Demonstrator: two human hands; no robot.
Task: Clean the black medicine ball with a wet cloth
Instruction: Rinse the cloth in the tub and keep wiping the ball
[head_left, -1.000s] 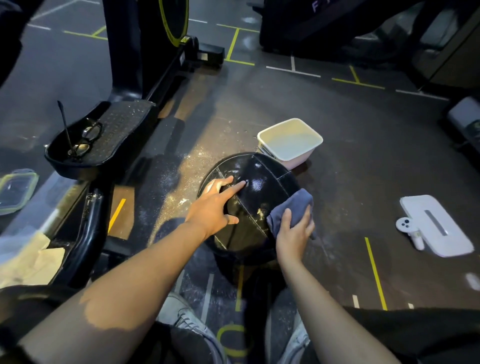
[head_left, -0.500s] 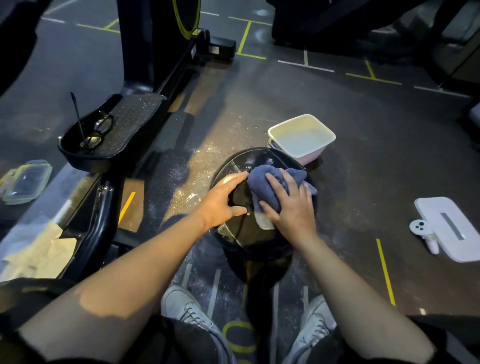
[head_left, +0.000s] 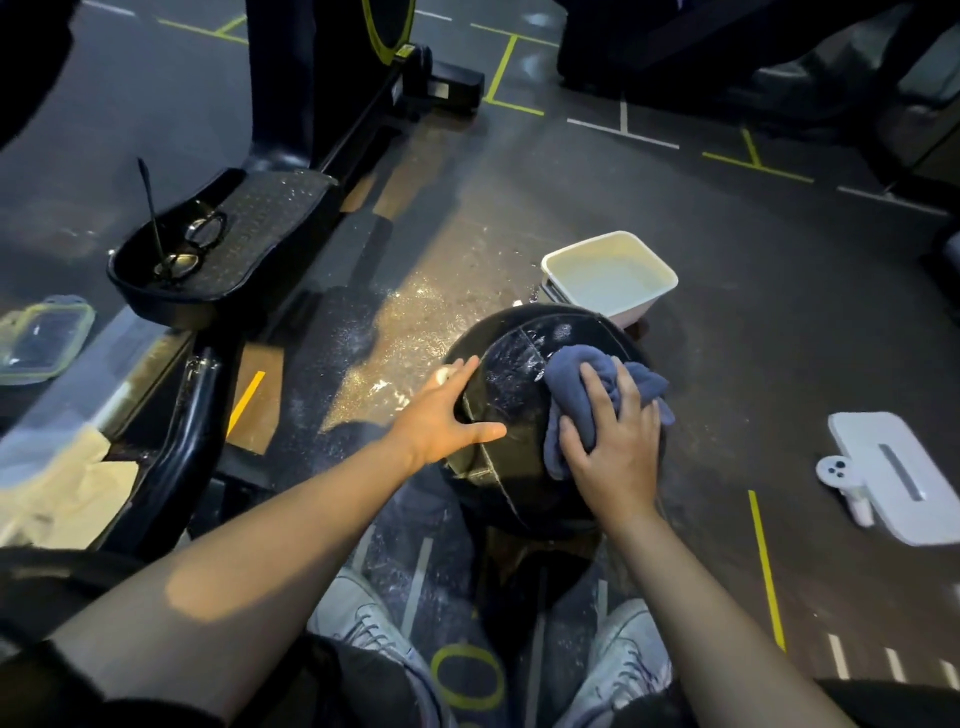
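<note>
We are in a gym. Around us the dark rubber floor is marked with yellow and white tape lines, and a black exercise machine with a yellow-rimmed wheel stands at the far left, its textured foot pedal holding a pair of glasses. A black medicine ball sits on the floor near our sneakers.

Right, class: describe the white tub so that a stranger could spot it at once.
Start at the black medicine ball on the dark floor. Just beyond it, farther from the person, sits the white tub. It is the only open rectangular container there, holding pale liquid.
</note>
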